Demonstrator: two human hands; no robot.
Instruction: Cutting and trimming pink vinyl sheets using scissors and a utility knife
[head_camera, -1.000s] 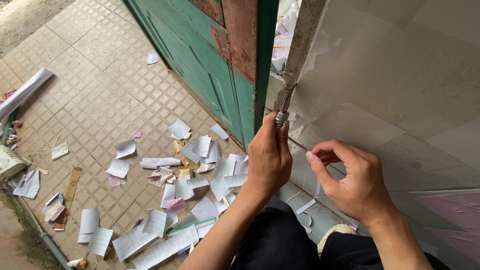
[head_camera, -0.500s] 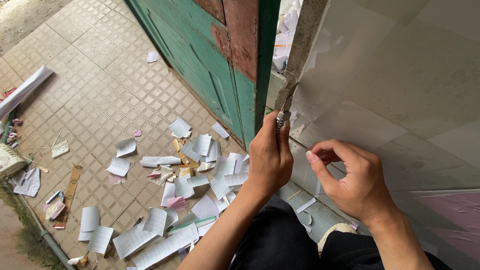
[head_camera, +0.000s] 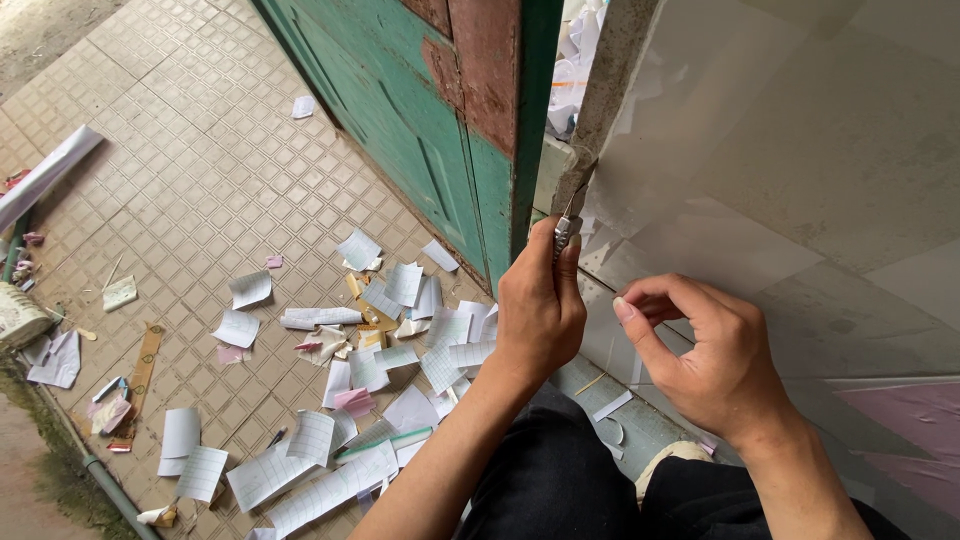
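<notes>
**Blade at the wall corner, paper all over the floor**

L hand is fisted tight round a small metal utility knife; only the tip of the tool shows above the knuckles, blade pointing up along the grey corner strip where the tiled wall meets the door frame. The blade seems to touch the strip's lower, ragged end, tho contact is hard to confirm.

R hand sits just beside, against the wall, thumb and forefinger pinched together; can't tell if anything is btwn them. The 2 hands are near but not touching.

Green door w/ peeling reddish paint stands to the left. Below it, scraps of lined paper lie scattered over the patterned floor tiles, plus a wooden ruler further left. Dark trousers at bottom of view.
</notes>
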